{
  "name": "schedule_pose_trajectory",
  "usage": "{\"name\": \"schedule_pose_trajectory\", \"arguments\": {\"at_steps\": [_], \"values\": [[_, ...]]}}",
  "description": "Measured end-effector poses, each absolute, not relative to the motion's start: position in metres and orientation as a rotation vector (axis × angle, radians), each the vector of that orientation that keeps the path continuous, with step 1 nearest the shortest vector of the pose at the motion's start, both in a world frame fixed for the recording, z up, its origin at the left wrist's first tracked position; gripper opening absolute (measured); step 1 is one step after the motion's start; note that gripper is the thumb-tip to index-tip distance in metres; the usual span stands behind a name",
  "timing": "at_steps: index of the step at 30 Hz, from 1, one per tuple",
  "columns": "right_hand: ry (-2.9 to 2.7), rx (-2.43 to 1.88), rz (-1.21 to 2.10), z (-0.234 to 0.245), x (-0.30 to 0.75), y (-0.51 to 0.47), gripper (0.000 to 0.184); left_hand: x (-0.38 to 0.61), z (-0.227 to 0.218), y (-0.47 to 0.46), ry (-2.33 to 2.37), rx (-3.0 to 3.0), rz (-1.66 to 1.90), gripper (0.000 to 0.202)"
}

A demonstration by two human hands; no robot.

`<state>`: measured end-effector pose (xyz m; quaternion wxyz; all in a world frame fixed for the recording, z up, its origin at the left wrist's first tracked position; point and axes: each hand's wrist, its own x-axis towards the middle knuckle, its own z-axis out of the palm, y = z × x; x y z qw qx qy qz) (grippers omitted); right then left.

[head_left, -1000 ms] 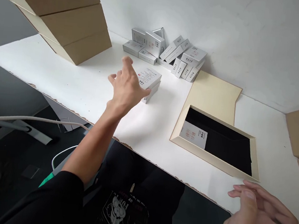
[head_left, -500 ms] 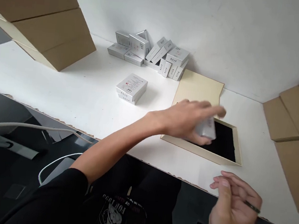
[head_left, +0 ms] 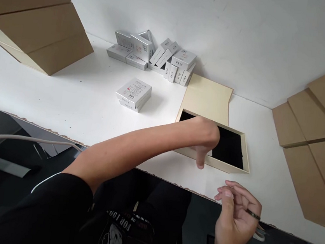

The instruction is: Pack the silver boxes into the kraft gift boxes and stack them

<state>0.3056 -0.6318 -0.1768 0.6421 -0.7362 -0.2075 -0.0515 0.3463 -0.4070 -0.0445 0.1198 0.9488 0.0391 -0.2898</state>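
My left hand (head_left: 207, 139) reaches across from the left and bends down at the wrist over the open cream carton (head_left: 245, 151) with a black inside. Its thumb points down past the carton's front rim, while the other fingers are hidden behind the hand. A small pale sliver (head_left: 209, 152) shows beneath the palm; whether it is a silver box in my grasp I cannot tell. Near the table's front edge, my right hand (head_left: 237, 209) is held palm up, empty, with loosely curved fingers and a dark ring. Two stacked small silver boxes (head_left: 134, 93) sit left of the carton.
Several silver boxes (head_left: 141, 51) are piled against the wall. The carton's cream lid flap (head_left: 208, 98) lies folded back. Large brown cartons stand at the left (head_left: 48, 38) and right (head_left: 311, 131). The white table (head_left: 65, 103) has a chipped front edge; a cable (head_left: 31, 139) hangs below.
My left hand has turned downward into the carton; the silver box it carried is now mostly or wholly hidden. My right hand keeps its pose. The whole view has shifted slightly.
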Motion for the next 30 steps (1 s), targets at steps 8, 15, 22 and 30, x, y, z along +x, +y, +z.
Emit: {"name": "schedule_pose_trajectory", "arguments": {"at_steps": [8,15,22,30], "values": [[-0.468,-1.703,-0.179,-0.174,0.312,-0.633,0.026,0.333,-0.057,-0.390,-0.048,2.742,-0.729,0.055],[-0.466,-1.750,-0.171,-0.178,0.311,-0.630,0.025,0.319,-0.072,-0.386,0.013,2.668,-0.509,0.067],[-0.843,-1.938,-0.689,-0.173,0.330,-0.628,0.029,0.316,-0.072,-0.387,-0.093,2.717,-0.568,0.058],[-0.662,-2.333,-0.249,-0.172,0.342,-0.615,0.066,0.249,-0.091,-0.353,0.133,2.505,0.659,0.029]]}}
